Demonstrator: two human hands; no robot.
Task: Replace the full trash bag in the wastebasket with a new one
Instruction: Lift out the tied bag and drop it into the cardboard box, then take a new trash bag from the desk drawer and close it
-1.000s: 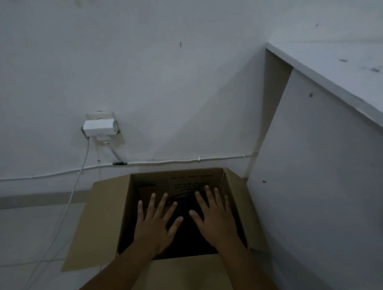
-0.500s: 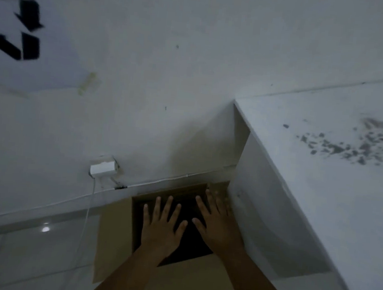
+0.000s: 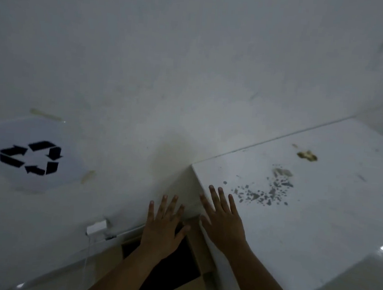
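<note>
Hands, left (image 3: pixel 162 228) and right (image 3: pixel 222 220), spread flat, empty, above the cardboard box (image 3: pixel 199 250).

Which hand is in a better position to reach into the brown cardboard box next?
Left, probably. The left hand is over the dark opening of the brown cardboard box, fingers spread. The right hand lies over the white cabinet top, beside the box.

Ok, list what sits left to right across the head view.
Recycling sign → wall plug → left hand → right hand → grey flecks on the white counter → yellowish scrap.
</note>
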